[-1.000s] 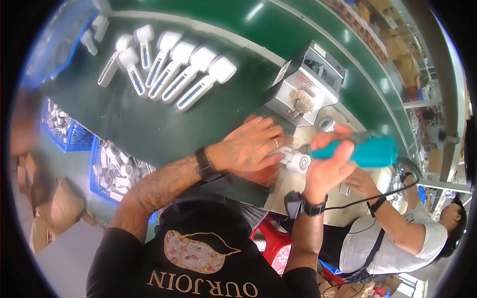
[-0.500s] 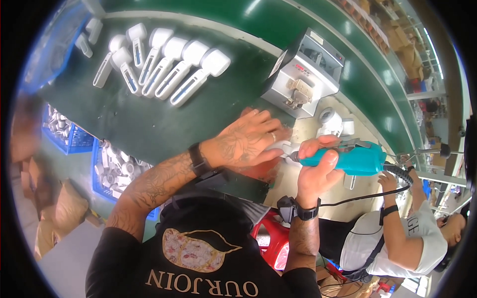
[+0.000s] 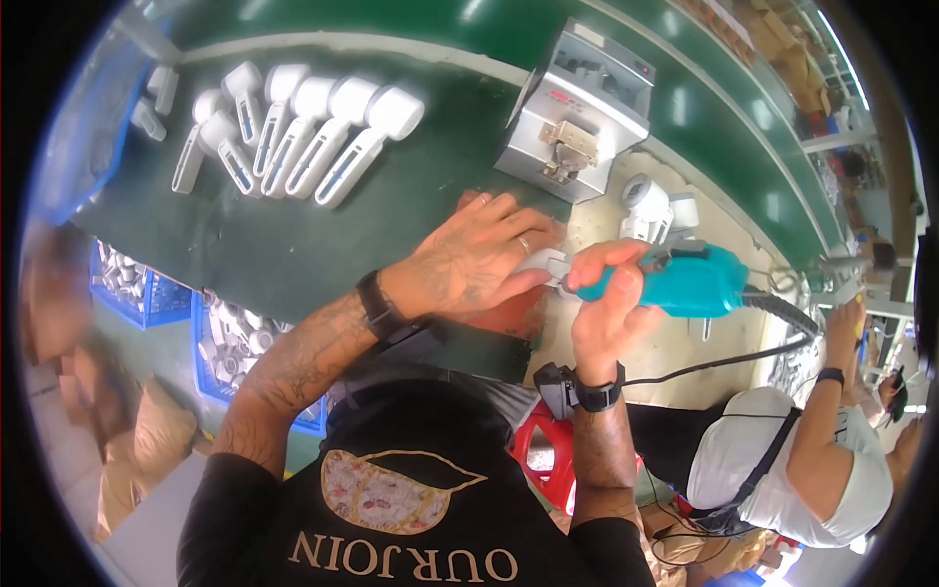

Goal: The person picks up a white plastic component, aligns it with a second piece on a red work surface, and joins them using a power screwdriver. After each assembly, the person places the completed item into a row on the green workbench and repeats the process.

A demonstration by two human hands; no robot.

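My right hand (image 3: 608,308) is wrapped round a teal electric screwdriver (image 3: 702,284), whose tip points left toward a white plastic part (image 3: 550,262). Fingers curled, my left hand (image 3: 474,256) grips that part over a reddish pad (image 3: 511,321); the fingers hide most of it. I cannot tell whether the bit sits in a screw. Just beyond my hands stands a silver box-shaped machine (image 3: 577,112) with a metal bracket on its front. Beside it lie white round-headed pieces (image 3: 648,201).
On the green tabletop (image 3: 391,215) several white handles with round heads (image 3: 337,127) lie in a row. Blue crates (image 3: 147,293) of white parts stand below the table at left. The screwdriver's black cable (image 3: 724,365) trails right, near another person (image 3: 782,470). A red stool (image 3: 548,460) stands below.
The table things sit a little further left and up in the picture. My hands keep hold of the white part and the screwdriver. The other person's arms have shifted.
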